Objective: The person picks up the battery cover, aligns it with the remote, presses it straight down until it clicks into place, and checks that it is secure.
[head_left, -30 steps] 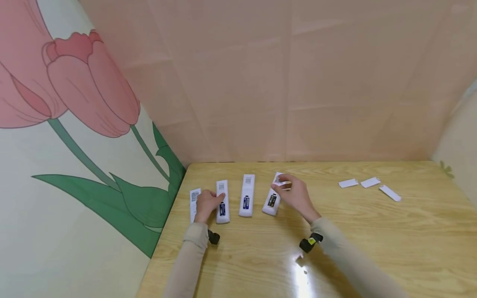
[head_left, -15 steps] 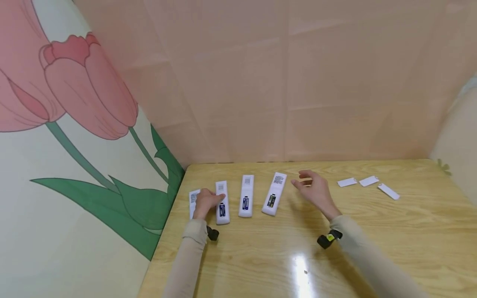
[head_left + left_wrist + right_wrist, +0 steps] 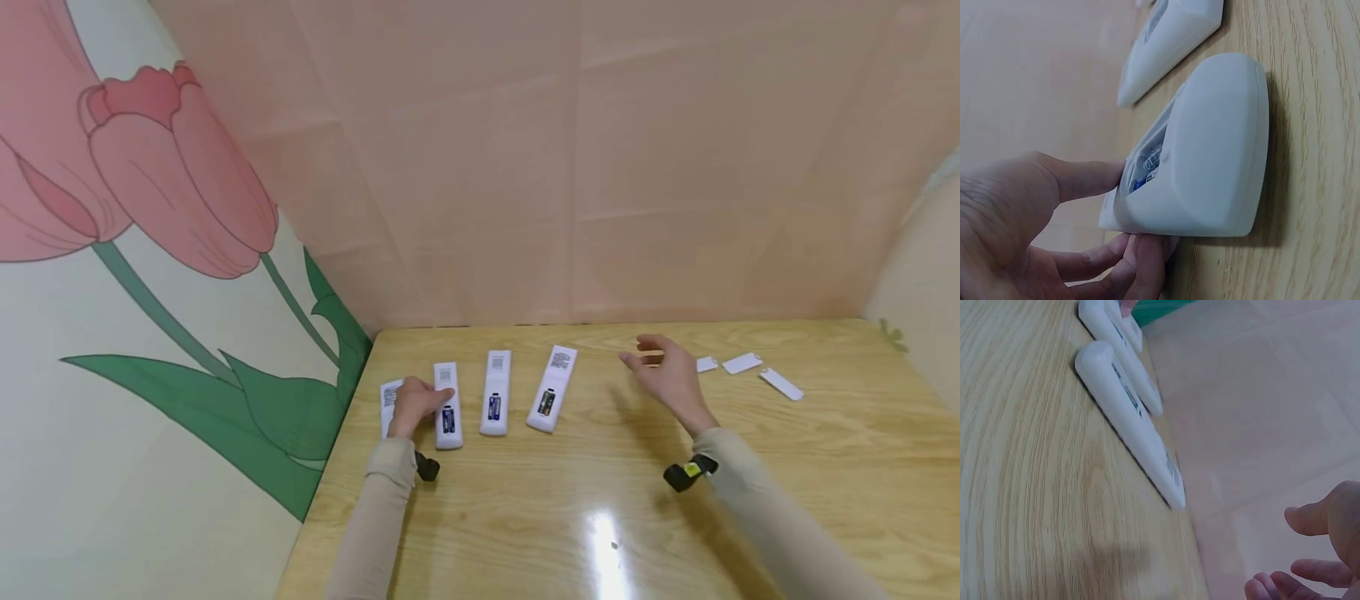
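Observation:
Four white remote controls lie face down in a row. My left hand (image 3: 414,404) grips the second remote control (image 3: 446,375), thumb on its top and fingers along its side, as the left wrist view shows. Blue batteries (image 3: 1149,165) sit in that remote's uncovered compartment (image 3: 1132,181). The leftmost remote control (image 3: 387,395) is partly hidden by my left hand. Blue batteries show in the third remote control (image 3: 498,375), darker ones in the fourth remote control (image 3: 552,375). My right hand (image 3: 670,377) hovers with nothing in it, fingers relaxed, near three white battery covers (image 3: 742,362).
The wooden table (image 3: 525,508) meets a pinkish cloth wall (image 3: 480,208) at its back edge. A wall panel with painted tulips (image 3: 187,175) borders the left side. A black wrist camera (image 3: 686,473) is strapped to the right wrist, another (image 3: 427,467) to the left.
My right hand has left the fourth remote control and moved right, towards the battery covers. The left hand stays on the second remote control.

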Tool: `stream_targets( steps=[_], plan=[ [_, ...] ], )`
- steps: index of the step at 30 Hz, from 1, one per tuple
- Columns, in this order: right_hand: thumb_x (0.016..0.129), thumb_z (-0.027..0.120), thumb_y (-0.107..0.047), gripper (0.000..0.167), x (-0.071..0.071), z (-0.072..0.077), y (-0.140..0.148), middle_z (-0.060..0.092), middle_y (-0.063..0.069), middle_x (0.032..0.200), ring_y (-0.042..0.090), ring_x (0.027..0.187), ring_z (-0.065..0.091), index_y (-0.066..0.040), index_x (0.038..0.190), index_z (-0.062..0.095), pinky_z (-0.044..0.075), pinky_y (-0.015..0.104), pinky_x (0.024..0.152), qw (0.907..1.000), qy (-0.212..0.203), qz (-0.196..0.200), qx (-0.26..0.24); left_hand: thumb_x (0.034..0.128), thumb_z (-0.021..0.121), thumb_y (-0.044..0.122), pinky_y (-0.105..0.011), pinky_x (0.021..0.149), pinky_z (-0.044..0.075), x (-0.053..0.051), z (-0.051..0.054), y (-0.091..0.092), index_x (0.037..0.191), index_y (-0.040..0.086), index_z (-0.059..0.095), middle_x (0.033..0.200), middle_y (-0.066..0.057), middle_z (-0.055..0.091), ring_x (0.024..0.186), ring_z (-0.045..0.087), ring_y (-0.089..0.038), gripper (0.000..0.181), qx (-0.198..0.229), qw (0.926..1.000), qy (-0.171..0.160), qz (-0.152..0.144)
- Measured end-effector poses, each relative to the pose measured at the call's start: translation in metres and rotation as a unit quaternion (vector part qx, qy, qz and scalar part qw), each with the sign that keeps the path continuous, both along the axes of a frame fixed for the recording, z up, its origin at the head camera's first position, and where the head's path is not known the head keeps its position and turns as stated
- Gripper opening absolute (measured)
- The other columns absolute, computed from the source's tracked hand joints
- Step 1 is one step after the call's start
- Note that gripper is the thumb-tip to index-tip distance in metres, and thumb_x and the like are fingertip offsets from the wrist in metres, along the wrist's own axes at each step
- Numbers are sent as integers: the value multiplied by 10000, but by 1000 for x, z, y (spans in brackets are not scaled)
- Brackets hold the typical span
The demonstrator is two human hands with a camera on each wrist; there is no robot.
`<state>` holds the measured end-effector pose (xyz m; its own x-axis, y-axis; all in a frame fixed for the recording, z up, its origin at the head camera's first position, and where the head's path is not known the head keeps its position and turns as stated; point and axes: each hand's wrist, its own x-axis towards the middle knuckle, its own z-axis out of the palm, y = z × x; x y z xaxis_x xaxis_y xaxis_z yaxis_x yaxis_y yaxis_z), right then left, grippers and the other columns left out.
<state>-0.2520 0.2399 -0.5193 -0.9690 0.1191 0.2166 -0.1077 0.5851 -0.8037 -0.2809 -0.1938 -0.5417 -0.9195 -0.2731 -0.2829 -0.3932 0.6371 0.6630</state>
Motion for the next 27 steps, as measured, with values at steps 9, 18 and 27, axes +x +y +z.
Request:
stream_targets(
  steps=[9,18,27],
  plan=[
    [1019,733,-366,596,-4,-8,28,673,333,1309,500,1112,705,70,1407,614,579,256,741,9994,26,-260,217,891,871,393,-331,755,573,-4,-2,-2,1200,-17,672,1101,-174,723,886,693,-235,551,61,9998,-163,-6],
    [1024,718,-342,612,-9,-17,51,638,369,1333,530,1133,676,104,1419,579,608,584,860,9979,-40,-493,424,908,863,312,-338,819,625,-4,-6,-5,1214,-41,701,1142,-177,732,963,722,-239,495,742,9972,31,34],
    [1020,725,-273,621,-14,-32,62,591,427,1329,558,1116,658,171,1413,539,608,606,851,9973,-178,-499,516,965,783,243,-309,767,626,-2,-11,-7,1293,-61,690,1137,-177,746,930,715,-206,457,1277,9917,104,99]
  ],
)
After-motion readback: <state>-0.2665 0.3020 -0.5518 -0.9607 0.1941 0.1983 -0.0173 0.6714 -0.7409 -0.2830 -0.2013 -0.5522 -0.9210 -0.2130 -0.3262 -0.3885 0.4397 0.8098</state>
